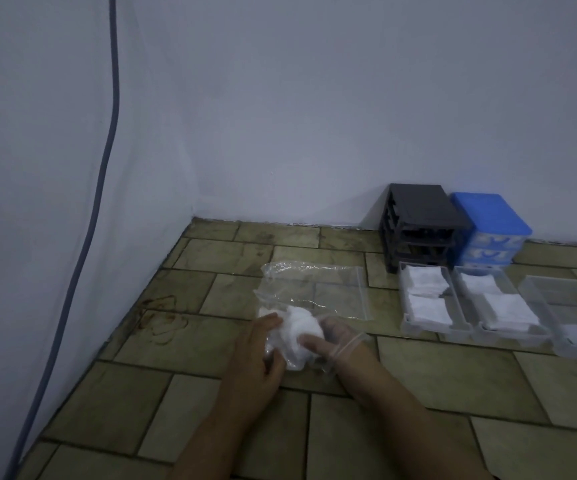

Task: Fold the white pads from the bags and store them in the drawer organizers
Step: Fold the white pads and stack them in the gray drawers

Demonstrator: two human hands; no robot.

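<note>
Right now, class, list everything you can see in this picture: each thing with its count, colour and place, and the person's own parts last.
Plastic bag: one, clear, on the floor beyond the hands.
White pad: one, crumpled, held between both hands.
Drawers: three, clear, side by side on the floor at right; two hold folded white pads, the rightmost looks nearly empty.
Black organizer: one, against the wall, its slots empty.
Blue organizer: one, right of the black one.
Cable: one, grey, down the left wall.
Floor: tan tiles.
Left hand: bare, grips the pad.
Right hand: in a clear glove, grips the pad.
</note>
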